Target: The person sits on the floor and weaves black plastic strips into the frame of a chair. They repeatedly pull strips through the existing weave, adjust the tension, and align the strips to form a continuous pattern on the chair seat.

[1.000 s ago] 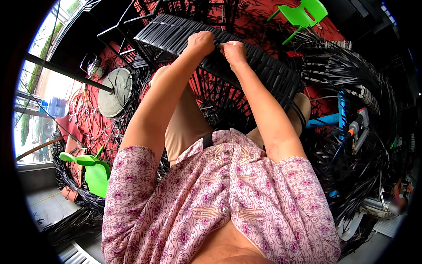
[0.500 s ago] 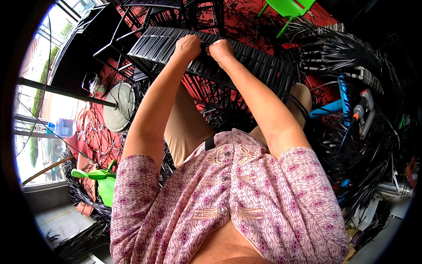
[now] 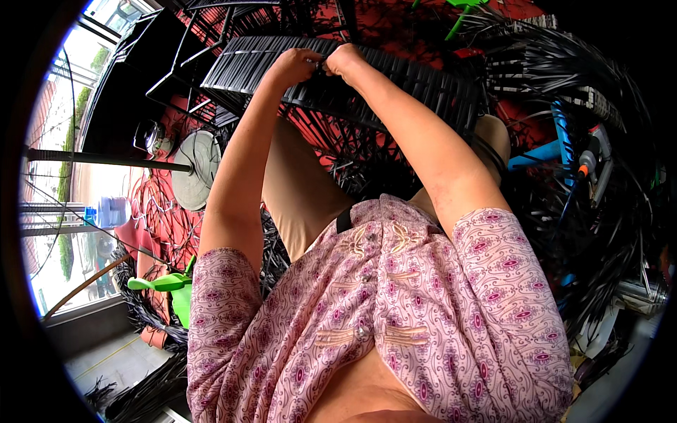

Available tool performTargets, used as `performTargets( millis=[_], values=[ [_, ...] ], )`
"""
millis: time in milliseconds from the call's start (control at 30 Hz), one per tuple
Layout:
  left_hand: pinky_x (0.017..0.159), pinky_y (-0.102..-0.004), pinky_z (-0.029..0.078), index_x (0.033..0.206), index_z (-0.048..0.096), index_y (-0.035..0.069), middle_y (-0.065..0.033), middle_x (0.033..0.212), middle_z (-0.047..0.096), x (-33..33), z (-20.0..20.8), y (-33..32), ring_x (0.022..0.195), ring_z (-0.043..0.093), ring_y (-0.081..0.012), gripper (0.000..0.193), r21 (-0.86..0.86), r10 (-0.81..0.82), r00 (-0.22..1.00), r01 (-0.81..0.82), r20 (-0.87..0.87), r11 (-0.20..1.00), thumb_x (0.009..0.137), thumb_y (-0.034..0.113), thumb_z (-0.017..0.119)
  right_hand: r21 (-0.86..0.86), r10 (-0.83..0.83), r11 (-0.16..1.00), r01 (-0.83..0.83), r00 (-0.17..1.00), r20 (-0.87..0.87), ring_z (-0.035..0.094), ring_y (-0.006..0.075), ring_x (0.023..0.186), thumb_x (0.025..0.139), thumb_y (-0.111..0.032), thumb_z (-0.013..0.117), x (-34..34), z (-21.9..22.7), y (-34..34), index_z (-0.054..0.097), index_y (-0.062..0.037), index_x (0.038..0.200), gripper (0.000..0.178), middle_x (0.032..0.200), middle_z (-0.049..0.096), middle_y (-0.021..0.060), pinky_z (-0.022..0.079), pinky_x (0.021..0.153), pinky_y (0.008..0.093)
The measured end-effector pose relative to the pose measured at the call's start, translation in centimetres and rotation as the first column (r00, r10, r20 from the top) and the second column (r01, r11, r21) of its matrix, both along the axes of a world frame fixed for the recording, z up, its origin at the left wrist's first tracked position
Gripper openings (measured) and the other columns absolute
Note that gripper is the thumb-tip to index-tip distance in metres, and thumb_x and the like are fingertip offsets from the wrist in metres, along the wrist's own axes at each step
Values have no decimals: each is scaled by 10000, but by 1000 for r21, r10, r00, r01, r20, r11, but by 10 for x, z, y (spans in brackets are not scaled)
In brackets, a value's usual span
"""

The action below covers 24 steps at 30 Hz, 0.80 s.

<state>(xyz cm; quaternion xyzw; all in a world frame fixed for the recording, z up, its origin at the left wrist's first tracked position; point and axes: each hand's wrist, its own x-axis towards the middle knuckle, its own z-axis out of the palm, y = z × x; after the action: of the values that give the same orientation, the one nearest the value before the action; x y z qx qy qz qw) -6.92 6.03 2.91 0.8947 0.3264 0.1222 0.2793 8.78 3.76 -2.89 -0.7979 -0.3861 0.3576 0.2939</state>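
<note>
A long panel woven from flat black plastic strips (image 3: 416, 88) lies across in front of my knees, its surface ridged by closely set bands. Over its upper middle, my left hand (image 3: 293, 67) is closed in a pinch at the strips. Close beside it, my right hand (image 3: 343, 60) is curled into a fist, knuckles up. A short dark piece, apparently a black strip (image 3: 321, 62), shows in the small gap between the two hands. The fingertips of my right hand are hidden from view.
Black metal frames (image 3: 185, 67) stand beyond the panel. Heaps of loose black strips (image 3: 599, 233) lie at right, near a blue frame (image 3: 539, 155) and an orange-and-grey tool (image 3: 587, 163). At left are a post on a round base (image 3: 197, 169) and a green watering can (image 3: 180, 296).
Both hands have shifted slightly up in the picture. My left hand's fingers now reach toward the right hand, which has turned and come a little closer. The view has moved a little.
</note>
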Motion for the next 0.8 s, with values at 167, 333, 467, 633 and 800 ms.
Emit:
performTargets(
  millis=[167, 333, 467, 633, 800],
  values=[
    [791, -317, 524, 1069, 729, 110, -112, 959, 719, -27, -6, 10, 886, 676, -206, 396, -14, 35, 997, -36, -76, 999, 678, 59, 702, -8, -63, 998, 65, 930, -362, 528, 152, 518, 778, -41, 724, -35, 13, -13, 680, -23, 708, 85, 617, 616, 70, 326, 476, 360],
    [766, -303, 524, 1052, 742, 95, -97, 918, 727, -20, -25, 26, 842, 667, -161, 343, -49, -77, 986, 86, 150, 995, 710, 72, 744, 22, -105, 992, 126, 900, -424, 594, 190, 561, 801, -42, 720, -18, 17, -16, 692, -6, 743, 74, 673, 653, 97, 380, 516, 342],
    [771, -315, 533, 1032, 751, 102, -77, 877, 735, -23, -14, 32, 824, 673, -154, 300, -1, -49, 998, 49, 39, 999, 733, 81, 739, 148, -132, 970, 194, 926, -354, 617, 202, 572, 783, -35, 722, -29, 8, -5, 683, 7, 727, 80, 665, 652, 113, 383, 459, 338],
    [735, -331, 530, 992, 742, 72, -83, 871, 728, -44, -19, 35, 766, 665, -148, 236, -142, -19, 980, -9, -196, 990, 804, 209, 697, 274, 154, 919, -283, 898, 412, 625, 209, 556, 769, -94, 689, -48, -9, -12, 684, -34, 731, 71, 673, 662, 129, 451, 487, 376],
    [691, -331, 535, 924, 753, 84, -82, 807, 726, -6, -48, 44, 720, 683, -156, 228, -16, -117, 985, 116, -126, 993, 775, 236, 672, 300, 7, 953, 47, 984, -178, 403, 91, 381, 787, -124, 671, -28, 9, -44, 615, -66, 641, 166, 566, 564, 16, 277, 360, 262]
  ],
)
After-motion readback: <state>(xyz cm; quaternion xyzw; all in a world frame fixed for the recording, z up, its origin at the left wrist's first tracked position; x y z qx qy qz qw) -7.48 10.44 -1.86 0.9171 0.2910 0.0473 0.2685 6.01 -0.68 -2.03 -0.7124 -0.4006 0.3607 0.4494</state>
